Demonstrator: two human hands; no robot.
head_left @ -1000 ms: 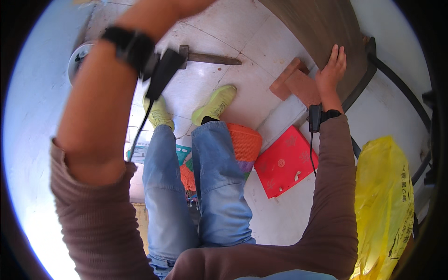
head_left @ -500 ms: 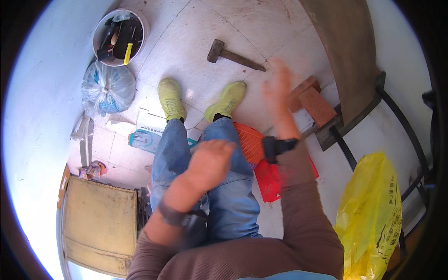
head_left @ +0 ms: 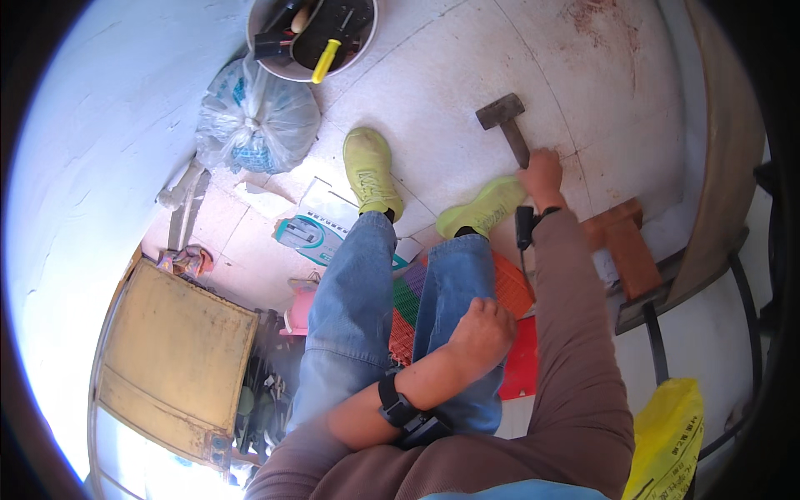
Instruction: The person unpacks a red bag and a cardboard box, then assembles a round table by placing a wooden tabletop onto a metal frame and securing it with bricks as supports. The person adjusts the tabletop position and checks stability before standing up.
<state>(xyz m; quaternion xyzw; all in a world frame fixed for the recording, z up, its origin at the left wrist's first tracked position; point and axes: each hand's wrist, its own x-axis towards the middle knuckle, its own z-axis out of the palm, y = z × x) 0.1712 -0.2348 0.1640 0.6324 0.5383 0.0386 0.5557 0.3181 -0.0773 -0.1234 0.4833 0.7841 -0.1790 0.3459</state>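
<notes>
My right hand (head_left: pixel 542 179) is closed around the end of the wooden handle of a hammer (head_left: pixel 515 143). The hammer's blocky dark head points away from me, low over or on the tiled floor; I cannot tell whether it is lifted. Over my right knee lies my left hand (head_left: pixel 485 333), fingers curled in, nothing showing in them; the palm side is hidden. Just left of the hammer is my yellow-green right shoe (head_left: pixel 483 208). Two reddish bricks (head_left: pixel 632 258) lie to the right of my right forearm, one across the end of the other.
A bucket (head_left: pixel 372 37) with tools and a yellow-handled screwdriver (head_left: pixel 327 61) stands far left, beside a tied plastic bag (head_left: pixel 254 125). A curved brown board (head_left: pixel 725 142) and a yellow bag (head_left: pixel 671 433) are at right. A worn tan panel (head_left: pixel 171 358) is at left.
My right hand, open in the air before, has come down and taken hold of the hammer's handle. The hammer has turned. My left hand has moved right onto my knee. The view has shifted.
</notes>
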